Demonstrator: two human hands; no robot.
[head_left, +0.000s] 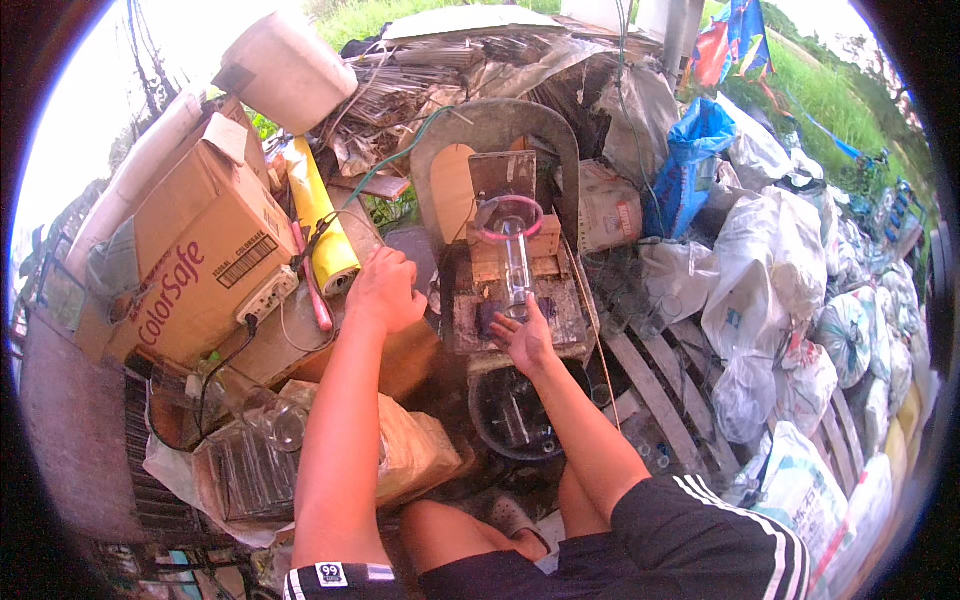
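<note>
A clear glass bottle (515,262) lies on a wooden stand (548,238) in front of me, its far part by a pinkish ring (537,222). My right hand (527,338) is at the bottle's near end with fingers spread and thumb beside the glass; it appears to touch the base without wrapping round it. To the left, my left hand (385,290) is raised with fingers curled closed near a yellow roll (322,220). What those fingers hold, if anything, is hidden. The stand rests on a worn plastic chair (430,150).
A dark basin (500,410) with glass inside sits below the chair seat. A cardboard box (205,245) and a power strip (270,295) with cords stand left. Glass bottles fill a carton (420,445) at lower left. White sacks (765,280) and a blue bag (690,160) crowd the right.
</note>
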